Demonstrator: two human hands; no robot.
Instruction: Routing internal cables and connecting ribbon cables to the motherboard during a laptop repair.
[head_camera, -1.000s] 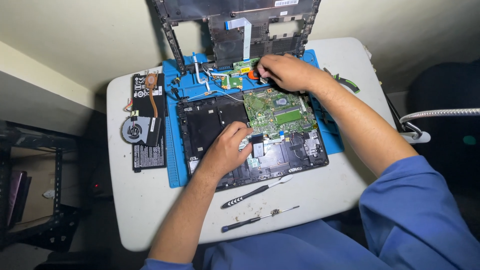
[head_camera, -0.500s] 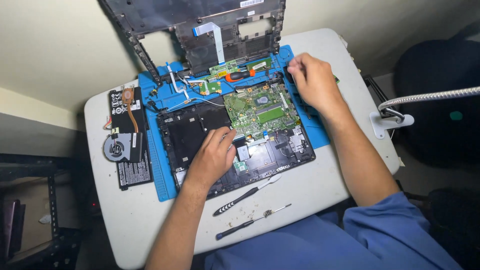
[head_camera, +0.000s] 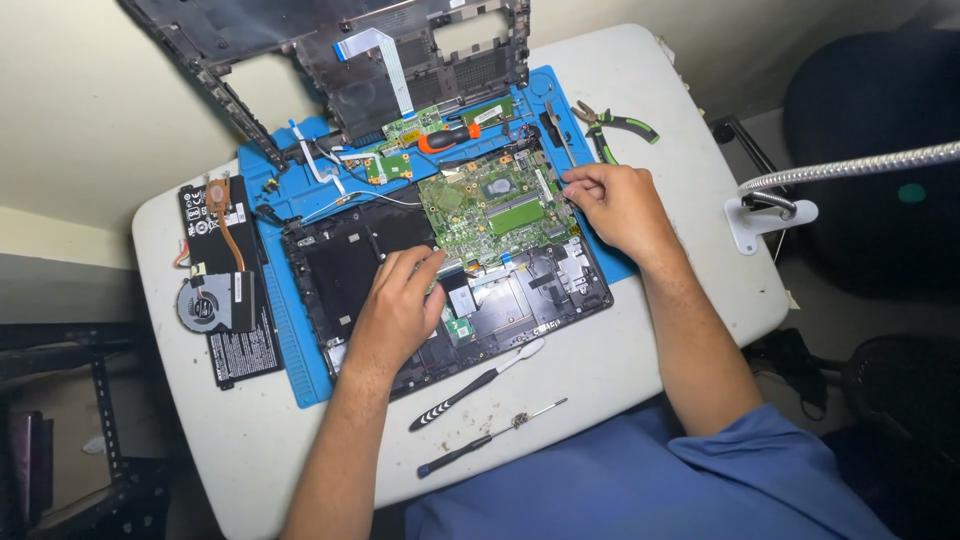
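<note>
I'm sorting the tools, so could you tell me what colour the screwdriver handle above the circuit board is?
Orange-red, on the screwdriver, seen in the head view.

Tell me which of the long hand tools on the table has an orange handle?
The screwdriver lying on the blue mat above the green board; the two tools near the front edge have black handles.

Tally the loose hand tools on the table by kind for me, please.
Orange-handled screwdriver: 1
Green-handled pliers: 1
Black pry tool with white tip: 1
Thin black screwdriver: 1
Total: 4
</note>
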